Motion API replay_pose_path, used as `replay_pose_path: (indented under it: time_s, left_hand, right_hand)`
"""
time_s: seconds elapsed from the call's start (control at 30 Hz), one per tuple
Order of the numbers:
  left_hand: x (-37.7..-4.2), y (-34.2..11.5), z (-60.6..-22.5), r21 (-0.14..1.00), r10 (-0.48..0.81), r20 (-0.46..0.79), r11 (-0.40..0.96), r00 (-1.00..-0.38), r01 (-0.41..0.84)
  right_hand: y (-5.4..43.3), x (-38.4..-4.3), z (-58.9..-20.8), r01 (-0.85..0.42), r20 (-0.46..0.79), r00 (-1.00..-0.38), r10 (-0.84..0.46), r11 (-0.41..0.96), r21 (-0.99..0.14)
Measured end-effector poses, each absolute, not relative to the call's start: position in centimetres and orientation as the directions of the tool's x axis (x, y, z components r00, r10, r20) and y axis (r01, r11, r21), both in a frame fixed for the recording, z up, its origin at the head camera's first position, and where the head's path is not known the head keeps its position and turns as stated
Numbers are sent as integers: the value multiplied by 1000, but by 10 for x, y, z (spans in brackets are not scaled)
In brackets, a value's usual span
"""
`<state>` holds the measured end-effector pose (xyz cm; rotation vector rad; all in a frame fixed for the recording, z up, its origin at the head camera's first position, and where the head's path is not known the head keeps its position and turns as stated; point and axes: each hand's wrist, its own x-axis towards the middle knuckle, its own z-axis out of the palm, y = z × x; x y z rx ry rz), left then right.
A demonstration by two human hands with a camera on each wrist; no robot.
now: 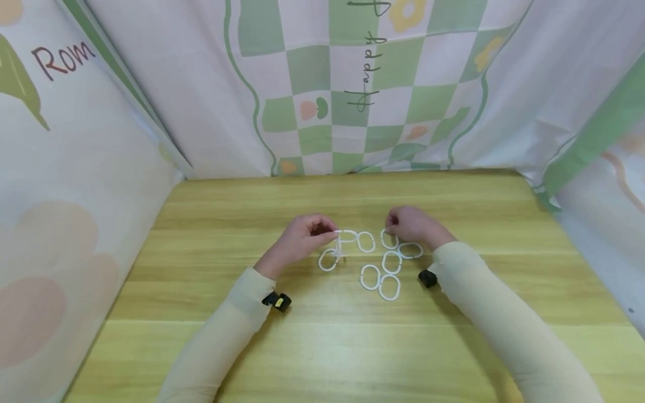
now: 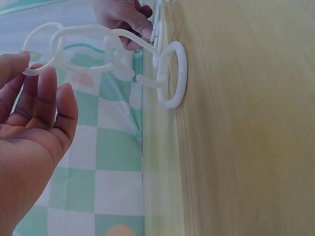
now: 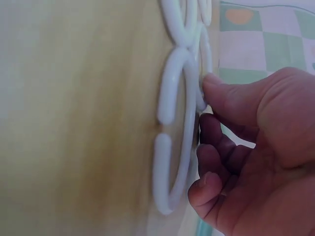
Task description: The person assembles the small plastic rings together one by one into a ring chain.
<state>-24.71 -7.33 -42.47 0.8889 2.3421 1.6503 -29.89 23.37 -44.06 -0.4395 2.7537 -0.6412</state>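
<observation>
Between thumb and fingers, my left hand pinches a white oval plastic C-link. Other links hook onto it in a short chain, raised off the table at that end; its lower link stands close against the wood. To the right, my right hand pinches the edge of another white link lying low at the tabletop. Its thumb presses that rim, with the other fingers curled below. A link with a visible gap lies beside these fingers.
Several more white links lie close together on the wooden table, among them one nearest me and one left of it. A patterned curtain borders the table's far edge. Each wrist wears a small black camera.
</observation>
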Motion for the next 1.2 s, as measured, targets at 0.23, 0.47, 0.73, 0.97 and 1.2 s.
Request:
replay_pose_path:
  time_s: [0.23,0.47,0.73,0.97,1.2]
  left_hand:
    - [-247,-71,-429,899,561,218,202,-798,388]
    - [-247,-68,-432,885,573,242,200,-783,420]
    - [-245,-63,-434,878,576,249,203,-778,432]
    - [-241,-60,-433,870,592,259,200,-763,451]
    - [-241,-57,-433,848,602,280,211,-748,487]
  right_hand:
    - [233,-277,-438,-209,-98,-935,-342,752,-626]
    - [217,-254,-427,-287,57,-924,-379,585,-759]
    - [198,-235,-416,-275,73,-916,-394,488,-828]
    - [188,-230,-413,-266,80,-922,-379,472,-840]
    - [184,-230,-413,-271,87,-925,-370,481,-833]
